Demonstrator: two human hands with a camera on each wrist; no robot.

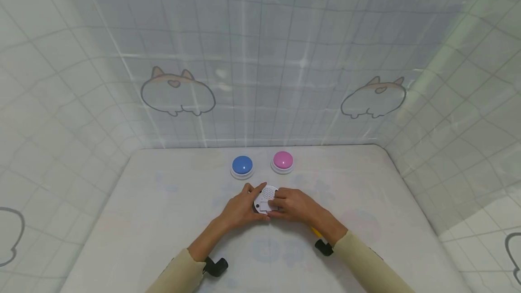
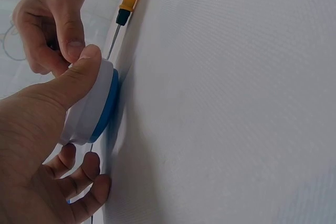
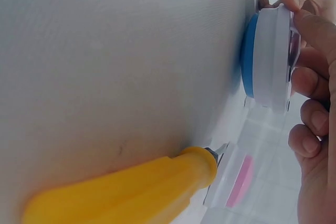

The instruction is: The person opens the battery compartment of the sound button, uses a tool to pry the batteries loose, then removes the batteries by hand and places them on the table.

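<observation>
A round white push-button buzzer point(image 1: 268, 192) lies upside down, its blue dome point(image 2: 106, 109) against the table. Its underside shows speaker holes and a rectangular battery cover point(image 1: 264, 206). My left hand point(image 1: 239, 207) grips the buzzer's rim from the left, thumb on the near edge. From the right, my right hand point(image 1: 295, 205) has its curled fingers at the battery cover, which looks tilted up from the base in the right wrist view; the fingers partly hide it. A screwdriver with a yellow handle point(image 3: 126, 190) lies on the table beneath my right forearm.
Behind the hands stand a blue-topped buzzer point(image 1: 242, 166) and a pink-topped buzzer point(image 1: 282, 161), both dome up. The white table point(image 1: 163, 220) is enclosed at the back and sides by gridded sheets point(image 1: 264, 80) with animal drawings.
</observation>
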